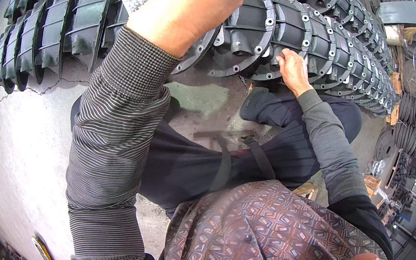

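The left hand (193,1) is up high and lies on top of a dark round metal cover (244,31) with bolt holes around its rim. I cannot tell if its fingers grip it. The right hand (292,70) pinches the rim of the next cover (293,29). Both stand in a long row of covers (352,42) on the grey concrete floor (20,149).

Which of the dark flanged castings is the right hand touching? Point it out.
The casting in the long leaning row, just above the right hand: its bolt-holed flange rim meets the fingers. The separate stack at upper left is untouched.
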A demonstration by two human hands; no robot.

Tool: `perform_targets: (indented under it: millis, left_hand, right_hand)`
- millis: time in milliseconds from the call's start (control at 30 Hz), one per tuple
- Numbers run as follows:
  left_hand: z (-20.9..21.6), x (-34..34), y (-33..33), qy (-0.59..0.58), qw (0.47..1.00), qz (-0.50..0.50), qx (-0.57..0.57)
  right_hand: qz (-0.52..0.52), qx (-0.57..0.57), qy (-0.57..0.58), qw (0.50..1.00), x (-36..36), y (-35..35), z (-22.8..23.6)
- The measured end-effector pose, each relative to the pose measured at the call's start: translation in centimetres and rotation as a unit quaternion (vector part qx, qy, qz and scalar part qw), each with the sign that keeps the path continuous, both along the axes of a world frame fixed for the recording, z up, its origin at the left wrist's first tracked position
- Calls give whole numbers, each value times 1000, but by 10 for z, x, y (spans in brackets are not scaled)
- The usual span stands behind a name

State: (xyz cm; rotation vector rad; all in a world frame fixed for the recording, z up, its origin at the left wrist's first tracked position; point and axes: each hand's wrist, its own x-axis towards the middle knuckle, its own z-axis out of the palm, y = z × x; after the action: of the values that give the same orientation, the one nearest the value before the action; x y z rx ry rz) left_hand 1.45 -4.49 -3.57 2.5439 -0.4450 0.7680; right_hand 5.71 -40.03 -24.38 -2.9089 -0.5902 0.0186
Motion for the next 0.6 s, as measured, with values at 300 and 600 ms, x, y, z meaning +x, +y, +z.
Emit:
perform_targets:
  millis: [300,600]
  left_hand:
    - [3,0,0,44,999,-14,-29]
    - [-7,1,0,-42,999,0,1]
  right_hand:
    - [132,51,3,990,9,-14,2]
    - [168,-92,-68,979,11,-8,4]
